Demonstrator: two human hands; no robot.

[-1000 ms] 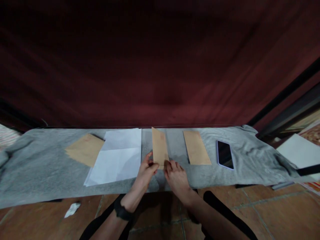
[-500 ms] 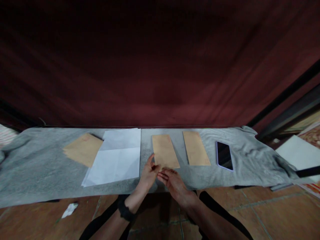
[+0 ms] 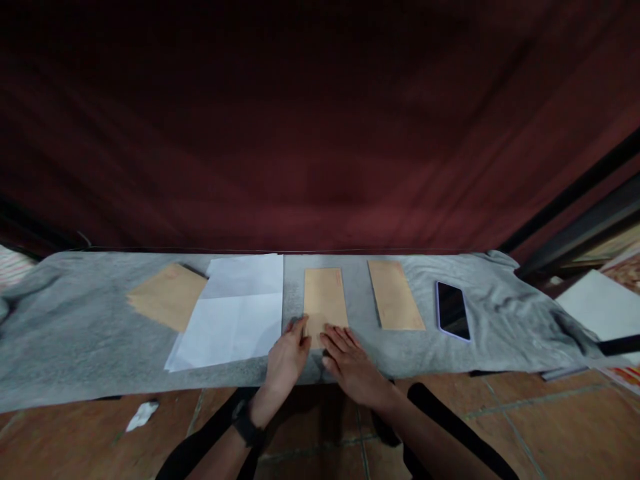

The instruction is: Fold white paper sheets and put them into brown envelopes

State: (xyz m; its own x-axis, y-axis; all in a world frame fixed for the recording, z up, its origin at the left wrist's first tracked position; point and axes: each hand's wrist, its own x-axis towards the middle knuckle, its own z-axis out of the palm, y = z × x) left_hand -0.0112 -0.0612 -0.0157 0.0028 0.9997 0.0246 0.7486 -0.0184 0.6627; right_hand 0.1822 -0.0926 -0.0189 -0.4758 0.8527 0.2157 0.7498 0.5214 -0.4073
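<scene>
A brown paper envelope point(image 3: 324, 293) lies lengthwise in front of me on the grey cloth. My left hand point(image 3: 289, 353) grips its lower left edge, fingers bent and thumb on the near corner. Over the lower right part of the same envelope rests my right hand point(image 3: 347, 363), fingers stretched out flat and holding nothing. The hands cover part of the envelope's near end. To the left, white sheets of paper point(image 3: 240, 320) with a crease across them lie in a stack. A second brown envelope point(image 3: 396, 297) lies by itself to the right.
A fanned pile of brown envelopes point(image 3: 167, 293) lies left of the white sheets, partly under them. A phone point(image 3: 453, 311) in a purple case lies at the right. The grey cloth point(image 3: 75, 327) covers the bench, a dark red curtain point(image 3: 320, 167) hangs behind, and crumpled tissue point(image 3: 143, 415) is on the tiles.
My hands have moved apart from the envelope's near end, left to its left edge, right flat onto it. The envelope has turned straighter and its near end sits closer to me.
</scene>
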